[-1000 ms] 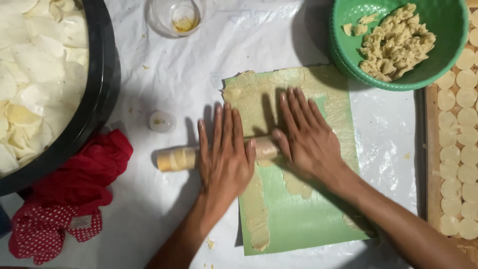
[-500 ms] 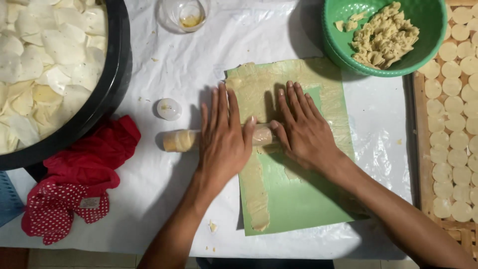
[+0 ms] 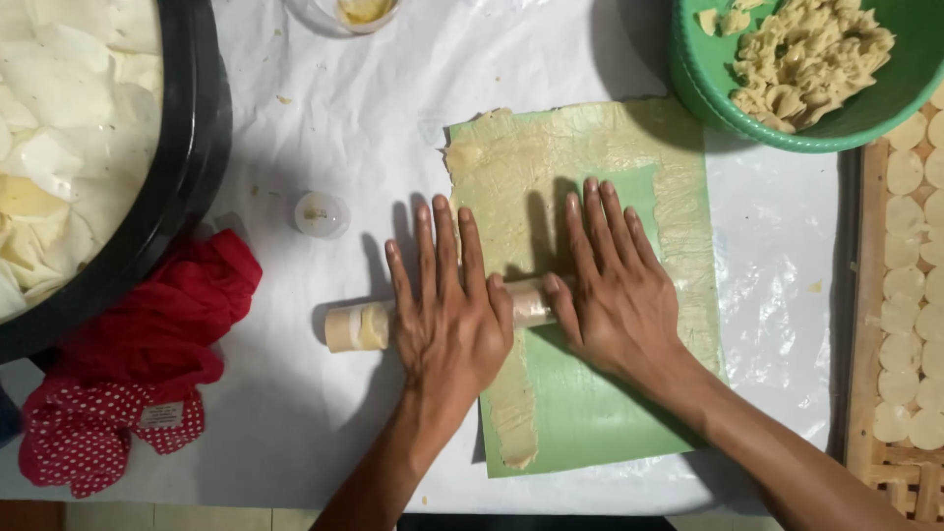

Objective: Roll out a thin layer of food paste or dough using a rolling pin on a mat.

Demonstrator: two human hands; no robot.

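Head view, only one supplied. The left hand (image 3: 447, 310) and the right hand (image 3: 610, 290) both lie palm-down, fingers spread and extended, flat across a small cylindrical rolling pin (image 3: 359, 325). Neither hand grips or pinches; each presses the roller from above. The pin's left end projects clear of the left hand, off the sheet, over the white table cover (image 3: 324, 108); a short length shows between the two hands; its right part is hidden under the right palm.

Change noted: compared with the view a second ago, the hands and pin sit slightly further up the green plastic sheet (image 3: 600, 413). The thin dough layer (image 3: 551, 147) appears thinly spread across the upper portion, with a narrow strip running down the sheet's left edge. In the inspector's judgement this indicates a rolling stroke under way, the flattening unfinished.

Surroundings: a green bowl of crumbled dough (image 3: 806, 59) at upper right; a wooden tray of pale round discs (image 3: 910, 295) at right; a black basin of pale wafers (image 3: 187, 187) at left; a red cloth (image 3: 147, 344) below it; a small round cap (image 3: 322, 213) beside the left hand's fingertips.
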